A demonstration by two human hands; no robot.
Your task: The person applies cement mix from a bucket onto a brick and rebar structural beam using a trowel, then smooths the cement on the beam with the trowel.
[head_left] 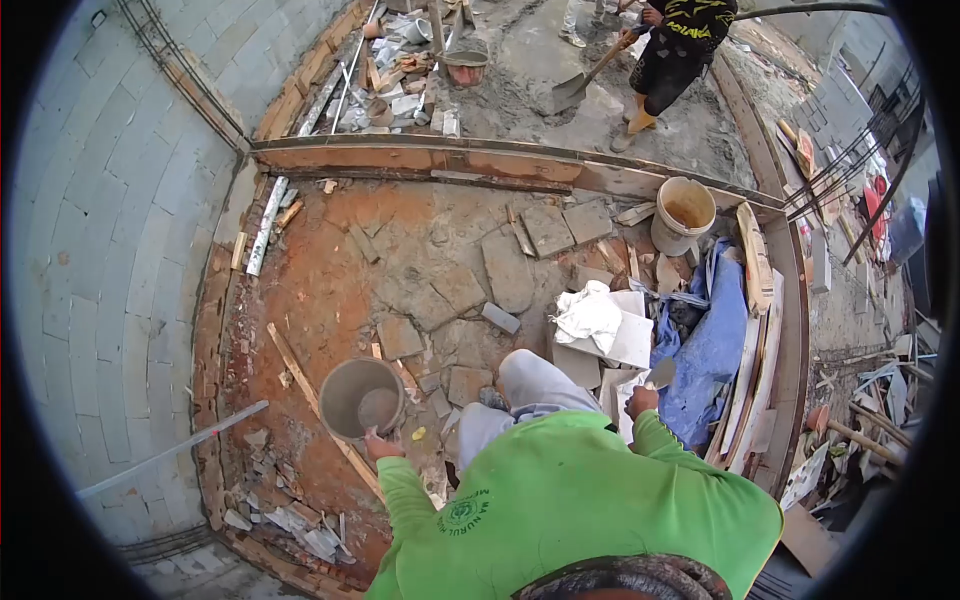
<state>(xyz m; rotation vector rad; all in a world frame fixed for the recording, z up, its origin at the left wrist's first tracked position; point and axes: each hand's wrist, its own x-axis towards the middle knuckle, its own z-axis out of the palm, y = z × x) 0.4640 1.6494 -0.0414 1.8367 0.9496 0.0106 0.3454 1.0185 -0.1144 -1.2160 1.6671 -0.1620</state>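
My left hand [381,445] is closed on the near rim of a grey bucket [336,392], which is tilted so that its inside shows, with some grey matter at the bottom. In my right hand [642,401], closed beside the white blocks, is a trowel [661,374] with its small blade pointing up and away. A crumpled white cloth or sack [588,314] lies on top of the pale blocks [631,339] in front of my knee. Right of them is a rumpled blue tarp [708,345].
A white bucket [683,215] stands at the far right corner. Broken slabs [508,268] and a long wooden strip [318,405] lie on the dirt. Low formwork boards [420,158] border the pit; a block wall [110,270] rises left. Beyond, another person holds a shovel [570,94].
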